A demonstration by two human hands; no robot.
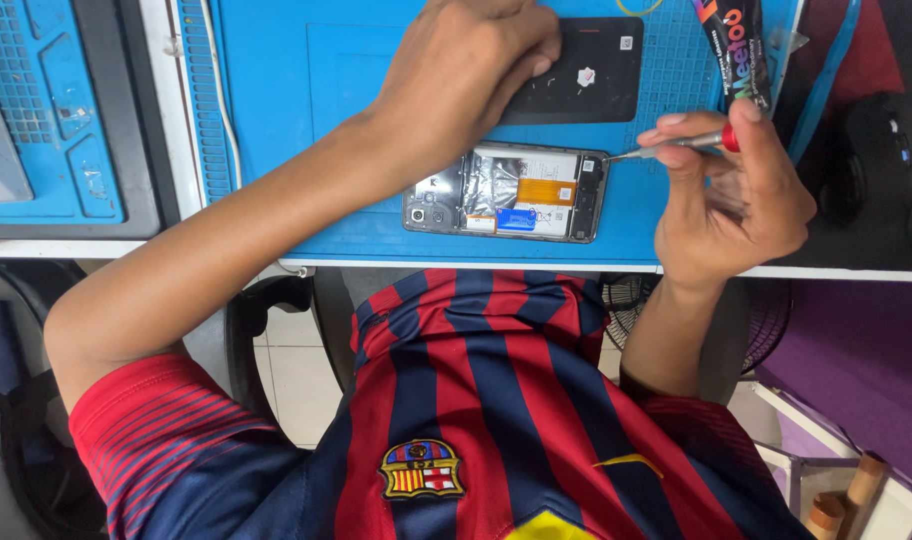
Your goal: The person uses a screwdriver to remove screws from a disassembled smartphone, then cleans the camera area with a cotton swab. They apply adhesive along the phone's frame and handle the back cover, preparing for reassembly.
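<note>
- Nearest the camera, the opened phone (506, 193) lies flat on the blue mat (276, 70), close to the mat's near edge, its back off and its battery and orange flex showing.
- The right hand (731, 195) is closed around a slim screwdriver (676, 146) with a red collar, pinched between thumb and fingers; the tip touches the phone's top right corner, so the phone lies just left of the grip.
- Farther in, the left hand (466, 70) presses curled fingers onto a black back cover (591, 70) that lies flat just beyond the phone; whether it grasps the cover I cannot tell.
- At the mat's far right edge stands a dark glue tube (736, 45).
</note>
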